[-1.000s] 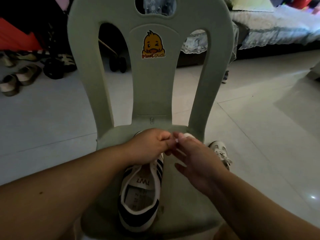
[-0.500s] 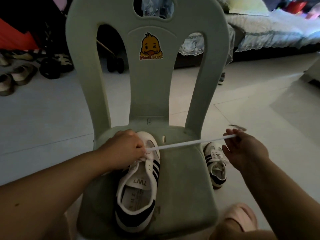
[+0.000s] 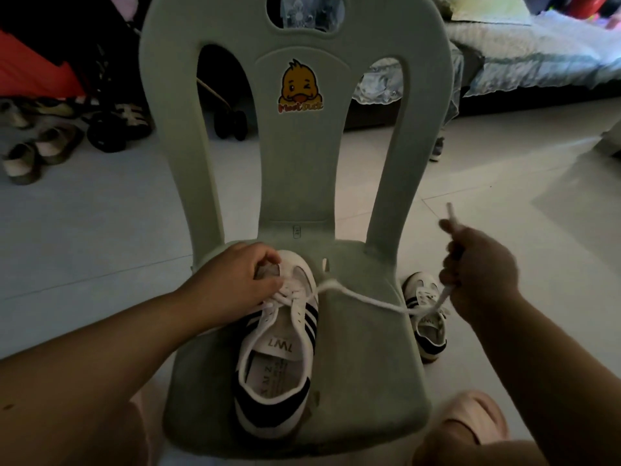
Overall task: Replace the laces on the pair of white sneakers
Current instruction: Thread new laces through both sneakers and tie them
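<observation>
A white sneaker (image 3: 279,358) with dark stripes lies on the seat of a pale green plastic chair (image 3: 363,381), toe toward the chair back. My left hand (image 3: 242,280) grips its toe end by the lowest eyelets. A white lace (image 3: 363,299) runs slack from those eyelets across the seat to my right hand (image 3: 477,267), which is curled round it beyond the seat's right edge; the lace tip sticks up above the fist. The second white sneaker (image 3: 425,317) sits on the floor to the right of the chair, partly hidden by my right hand.
The chair back with a duck sticker (image 3: 300,87) rises in front. Sandals (image 3: 37,153) and a stroller's wheels (image 3: 111,129) stand on the tiled floor at far left. A bed (image 3: 524,52) fills the far right. A pink slipper (image 3: 470,422) shows at the lower right.
My right hand drew the lace out to the right from the sneaker's toe, then closed round it; the lace went from taut to slack. My left hand stayed on the toe.
</observation>
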Action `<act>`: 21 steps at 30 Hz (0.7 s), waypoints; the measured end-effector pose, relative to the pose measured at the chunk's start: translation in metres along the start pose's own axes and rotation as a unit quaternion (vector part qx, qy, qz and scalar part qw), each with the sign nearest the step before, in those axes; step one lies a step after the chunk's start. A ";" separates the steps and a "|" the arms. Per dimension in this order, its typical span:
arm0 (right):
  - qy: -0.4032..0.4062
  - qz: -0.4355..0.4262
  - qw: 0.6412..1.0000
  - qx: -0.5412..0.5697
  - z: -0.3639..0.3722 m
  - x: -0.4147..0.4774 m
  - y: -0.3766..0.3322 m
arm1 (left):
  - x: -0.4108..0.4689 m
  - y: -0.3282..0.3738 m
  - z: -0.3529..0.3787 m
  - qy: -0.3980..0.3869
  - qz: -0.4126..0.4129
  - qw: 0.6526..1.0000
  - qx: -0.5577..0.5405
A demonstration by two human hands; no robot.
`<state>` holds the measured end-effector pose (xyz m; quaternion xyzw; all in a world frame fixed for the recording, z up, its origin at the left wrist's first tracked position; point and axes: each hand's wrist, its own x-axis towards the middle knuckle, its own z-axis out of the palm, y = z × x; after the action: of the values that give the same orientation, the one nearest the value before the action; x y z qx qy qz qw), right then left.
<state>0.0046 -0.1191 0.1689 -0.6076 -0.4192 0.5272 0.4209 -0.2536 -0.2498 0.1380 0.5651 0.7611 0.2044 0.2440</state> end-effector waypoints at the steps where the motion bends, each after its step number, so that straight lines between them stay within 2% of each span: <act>1: -0.044 -0.005 0.998 -0.048 0.010 -0.010 0.001 | -0.004 0.001 -0.003 -0.002 0.001 1.000 0.016; 5: -0.180 -0.065 0.953 -0.234 0.050 -0.052 0.012 | -0.025 0.008 -0.008 -0.050 -0.008 0.997 0.058; 9: -0.283 -0.043 0.927 -0.243 0.074 -0.078 0.026 | -0.037 0.014 -0.004 -0.087 -0.037 0.994 0.059; 13: -0.305 -0.064 0.910 -0.275 0.092 -0.088 0.037 | -0.038 0.011 -0.008 -0.049 -0.061 0.996 0.030; 16: -0.307 -0.109 0.889 -0.321 0.099 -0.090 0.041 | -0.036 0.009 -0.013 -0.065 -0.090 0.994 -0.015; 19: -0.331 -0.151 0.861 -0.357 0.105 -0.093 0.043 | -0.034 0.002 -0.013 -0.086 -0.144 0.979 -0.117; 21: -0.335 -0.167 0.844 -0.383 0.107 -0.094 0.043 | -0.035 -0.002 -0.012 -0.104 -0.198 0.952 -0.210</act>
<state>-0.1072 -0.2142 0.1456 -0.4277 -0.7983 0.4182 0.0700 -0.2539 -0.2841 0.1510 0.3575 0.7681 0.2475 0.4700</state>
